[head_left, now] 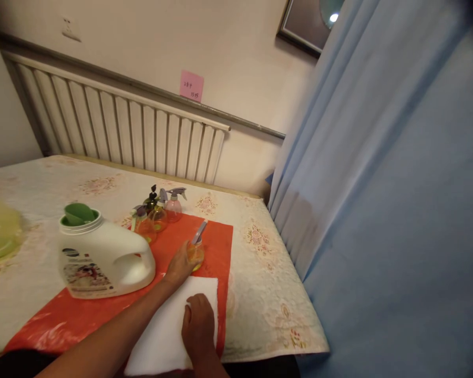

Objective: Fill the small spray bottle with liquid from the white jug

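My left hand point(180, 264) reaches across the red mat and is wrapped round a small spray bottle point(196, 254) with a yellowish clear body and a grey trigger head. The bottle stands upright or nearly so at the mat's right part. My right hand point(199, 320) is curled closed over a white sheet point(163, 331), cloth or paper, near the front edge; nothing shows between its fingers. More spray bottles, one of them pink point(174, 209), are grouped at the mat's far edge. Left of my left forearm stands a large white jug point(102, 257) with a green scoop point(79, 213) in its mouth.
A red mat point(51, 320) lies on the flowered tablecloth point(256, 294). At far left is a yellow-green translucent basin or lid point(2, 231). A radiator point(122, 123) runs behind the table, and a blue curtain point(370, 210) hangs along the right side.
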Motion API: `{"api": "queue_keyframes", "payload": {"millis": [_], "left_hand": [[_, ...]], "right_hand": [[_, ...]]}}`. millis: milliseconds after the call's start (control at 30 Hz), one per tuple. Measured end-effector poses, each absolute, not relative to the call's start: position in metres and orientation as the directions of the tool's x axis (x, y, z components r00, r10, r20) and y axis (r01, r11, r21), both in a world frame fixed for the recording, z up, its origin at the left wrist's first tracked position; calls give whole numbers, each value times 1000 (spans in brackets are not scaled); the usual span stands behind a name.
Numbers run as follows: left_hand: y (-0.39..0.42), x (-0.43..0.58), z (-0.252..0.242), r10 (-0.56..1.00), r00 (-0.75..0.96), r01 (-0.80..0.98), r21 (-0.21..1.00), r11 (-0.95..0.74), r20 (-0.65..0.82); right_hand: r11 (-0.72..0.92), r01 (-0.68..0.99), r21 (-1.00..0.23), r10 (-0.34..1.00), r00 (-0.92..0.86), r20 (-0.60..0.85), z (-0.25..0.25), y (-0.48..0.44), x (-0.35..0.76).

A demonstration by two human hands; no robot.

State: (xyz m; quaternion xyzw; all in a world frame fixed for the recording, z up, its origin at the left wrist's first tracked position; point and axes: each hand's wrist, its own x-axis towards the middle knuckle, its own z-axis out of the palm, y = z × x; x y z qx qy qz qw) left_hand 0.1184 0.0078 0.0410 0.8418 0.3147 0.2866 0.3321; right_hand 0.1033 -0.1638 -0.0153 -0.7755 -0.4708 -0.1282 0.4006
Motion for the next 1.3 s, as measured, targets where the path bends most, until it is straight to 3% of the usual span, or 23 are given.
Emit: {"api": "queue_keyframes", "payload": {"millis": [400, 733, 1300], "left_hand": [[-18, 31, -28, 559, 725, 358, 473, -805, 403], [-24, 16, -50, 438, 774, 339, 285, -897, 457], [-37, 12, -36, 430, 780, 391, 182, -902, 454]], "right_hand": [[-277, 834, -477, 649, 528, 547, -13, -164, 99], [-271, 850, -452, 625, 513, 589, -16, -164, 99], [-245, 867, -435, 655, 478, 585, -16, -166, 99]]}}
